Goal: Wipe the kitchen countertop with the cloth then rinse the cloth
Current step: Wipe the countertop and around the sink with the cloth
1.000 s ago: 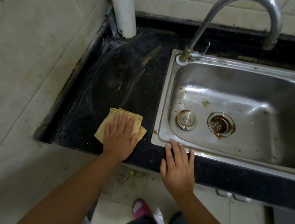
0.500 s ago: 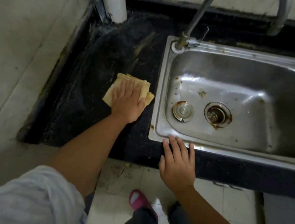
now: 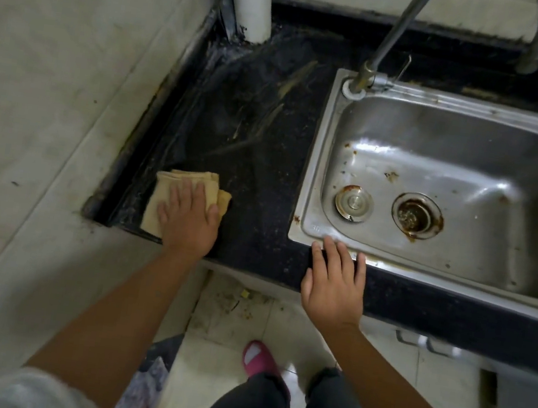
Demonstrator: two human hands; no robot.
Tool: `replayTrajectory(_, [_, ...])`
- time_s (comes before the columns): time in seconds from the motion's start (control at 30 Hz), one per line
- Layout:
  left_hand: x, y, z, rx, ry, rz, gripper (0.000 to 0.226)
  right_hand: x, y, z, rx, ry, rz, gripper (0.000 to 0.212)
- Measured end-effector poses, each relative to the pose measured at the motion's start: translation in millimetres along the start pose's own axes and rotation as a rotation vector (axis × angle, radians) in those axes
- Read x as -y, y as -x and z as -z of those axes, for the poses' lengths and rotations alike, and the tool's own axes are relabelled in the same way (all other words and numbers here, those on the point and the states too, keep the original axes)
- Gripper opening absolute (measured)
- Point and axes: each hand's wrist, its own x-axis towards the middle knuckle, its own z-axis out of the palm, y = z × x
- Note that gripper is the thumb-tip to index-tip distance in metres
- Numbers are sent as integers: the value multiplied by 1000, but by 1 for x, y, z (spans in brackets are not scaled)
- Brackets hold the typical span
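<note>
right now my left hand [image 3: 189,218] lies flat, fingers straight, pressing the folded tan cloth [image 3: 171,197] onto the dark countertop [image 3: 267,155] at its near left corner. my right hand [image 3: 336,282] rests open on the counter's near edge, fingertips touching the steel sink [image 3: 318,162] rim.

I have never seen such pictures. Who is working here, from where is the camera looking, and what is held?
No machine: a person works bare-handed. The one camera sits on the person's head and looks down. The left hand presses flat on a folded tan cloth lying on the black countertop, near its front left corner. The right hand holds nothing; it rests on the counter's front edge, fingertips touching the steel sink rim. A faucet stands behind the sink.
</note>
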Motion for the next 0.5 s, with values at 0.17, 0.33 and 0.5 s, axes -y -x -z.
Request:
replayTrajectory(0.17, [-58, 52, -28, 75, -70, -228, 84, -3, -8, 3, 1, -31, -14, 45])
replayTrajectory(0.33, [-39, 46, -21, 81, -169, -320, 62, -1, -1, 4, 50, -62, -25, 46])
replayTrajectory(0.5, [11, 15, 2, 61, -155, -165, 55, 6, 11, 9, 120, -62, -69, 49])
